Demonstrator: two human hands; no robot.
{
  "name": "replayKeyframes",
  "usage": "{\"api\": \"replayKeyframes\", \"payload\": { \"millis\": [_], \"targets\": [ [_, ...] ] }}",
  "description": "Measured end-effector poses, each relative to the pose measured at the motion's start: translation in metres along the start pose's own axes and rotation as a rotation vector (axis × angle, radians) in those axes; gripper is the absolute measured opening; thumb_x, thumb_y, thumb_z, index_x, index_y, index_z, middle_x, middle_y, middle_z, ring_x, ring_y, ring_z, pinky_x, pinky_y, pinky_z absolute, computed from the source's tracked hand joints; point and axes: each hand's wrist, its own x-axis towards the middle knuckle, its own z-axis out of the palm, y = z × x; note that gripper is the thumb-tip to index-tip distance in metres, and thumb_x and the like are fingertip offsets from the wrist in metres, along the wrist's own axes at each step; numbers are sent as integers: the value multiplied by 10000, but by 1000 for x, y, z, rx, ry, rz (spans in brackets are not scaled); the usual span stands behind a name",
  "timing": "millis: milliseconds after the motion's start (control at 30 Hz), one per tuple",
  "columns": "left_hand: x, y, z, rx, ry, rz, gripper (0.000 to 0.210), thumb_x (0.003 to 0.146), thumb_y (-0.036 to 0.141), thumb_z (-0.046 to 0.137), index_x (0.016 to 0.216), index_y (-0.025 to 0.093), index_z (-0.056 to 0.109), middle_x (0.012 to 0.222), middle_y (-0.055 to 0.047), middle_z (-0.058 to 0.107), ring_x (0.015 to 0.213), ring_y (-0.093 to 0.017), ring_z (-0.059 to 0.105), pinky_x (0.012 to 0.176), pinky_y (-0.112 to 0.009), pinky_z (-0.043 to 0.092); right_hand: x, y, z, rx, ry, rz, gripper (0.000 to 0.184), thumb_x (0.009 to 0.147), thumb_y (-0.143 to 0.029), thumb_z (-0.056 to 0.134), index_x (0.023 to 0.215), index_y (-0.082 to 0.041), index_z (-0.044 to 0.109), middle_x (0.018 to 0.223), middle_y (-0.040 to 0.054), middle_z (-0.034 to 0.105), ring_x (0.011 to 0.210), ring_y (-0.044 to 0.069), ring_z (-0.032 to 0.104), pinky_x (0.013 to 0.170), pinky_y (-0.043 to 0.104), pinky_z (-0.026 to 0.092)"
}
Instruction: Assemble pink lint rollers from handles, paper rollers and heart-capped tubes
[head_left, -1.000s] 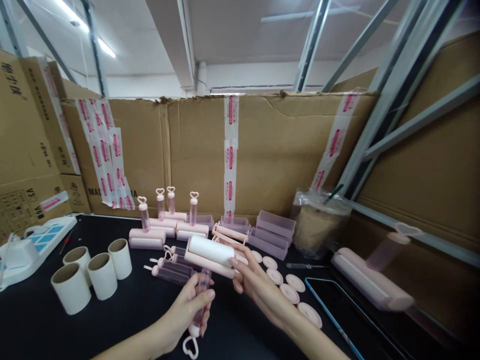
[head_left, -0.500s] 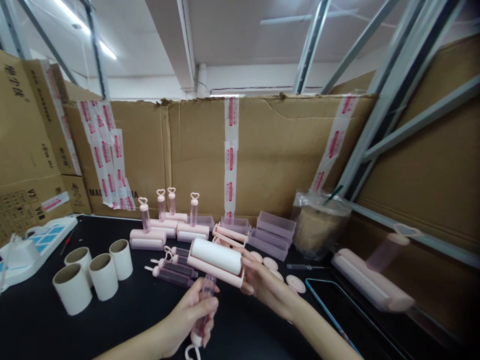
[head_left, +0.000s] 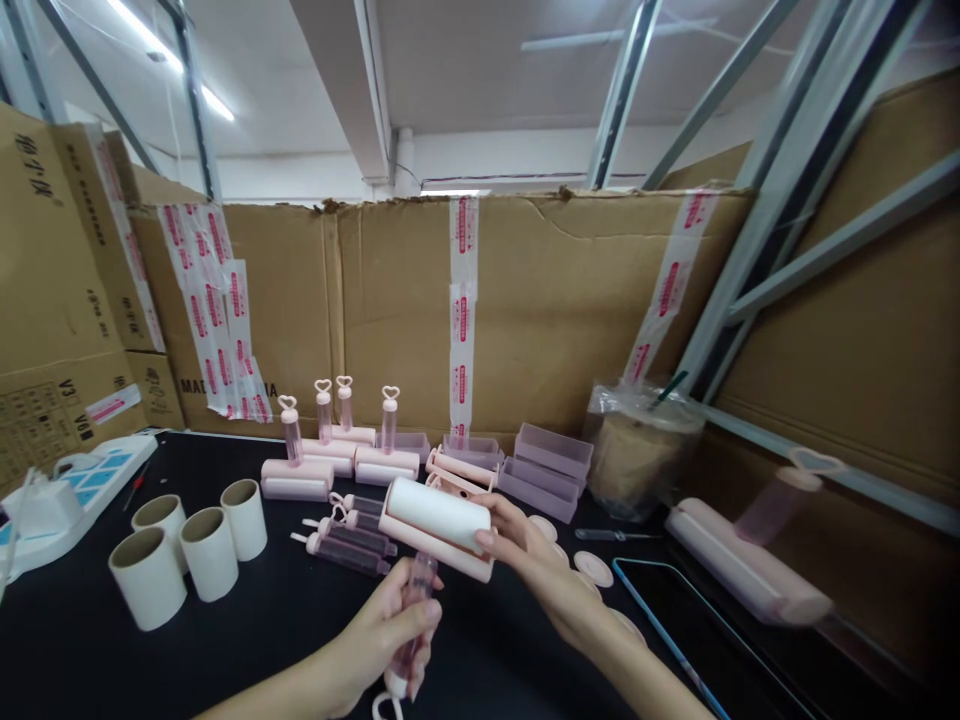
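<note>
Left hand (head_left: 405, 630) closed around a clear pink handle (head_left: 423, 574), heart loop pointing down towards the near edge of the bench (head_left: 517, 670); right hand (head_left: 517, 540) clamped on the right end of a pink holder (head_left: 405, 532) carrying a white roll (head_left: 442, 512); hands apart; holder, tilted down to the right, is held above the middle of the bench; handle's upper end lies at holder's underside, whether joined cannot be told; loose handles (head_left: 349, 554) lie just left of the holder; assembled rollers (head_left: 297, 480) stand near the far edge, mauve trays (head_left: 546, 475) to their right; four white tubes (head_left: 148, 590) stand towards the left edge; pink discs (head_left: 594, 569) lie beside the right hand, partly hidden by the forearm; blue-rimmed device (head_left: 690, 620) lies towards the near right corner.
</note>
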Motion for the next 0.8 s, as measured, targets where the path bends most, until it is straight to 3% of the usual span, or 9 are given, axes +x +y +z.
{"api": "replayKeyframes", "payload": {
  "millis": [200, 467, 700, 800],
  "targets": [
    [2, -5, 2, 25, 47, 51, 398, 772, 481, 604, 985, 205, 412, 620, 85, 403, 361, -13, 367, 310, -116, 334, -1, 3, 5, 58, 28, 14, 280, 671, -461, 680, 686, -209, 558, 762, -2, 549, 771, 188, 515, 706, 291, 436],
    [1, -2, 2, 63, 75, 111, 374, 780, 476, 598, 962, 200, 424, 611, 85, 389, 363, -17, 367, 321, -125, 326, -1, 1, 8, -50, 104, -33, 288, 676, -478, 659, 574, -233, 548, 682, 4, 517, 721, 209, 499, 623, 299, 439],
    [-2, 17, -5, 178, 114, 72, 450, 740, 462, 639, 1001, 206, 377, 567, 103, 446, 331, -17, 360, 289, -110, 296, -1, 9, -3, -49, 201, 45, 308, 723, -501, 587, 790, -219, 689, 853, 51, 649, 857, 271, 564, 771, 393, 449],
    [-2, 27, -9, 314, 180, 97, 436, 730, 432, 654, 949, 225, 339, 600, 95, 511, 287, -6, 342, 255, -96, 230, 1, 14, -8, -122, 182, 57, 299, 738, -492, 576, 804, -232, 708, 793, 50, 679, 840, 288, 588, 761, 400, 453]
  ]
}}
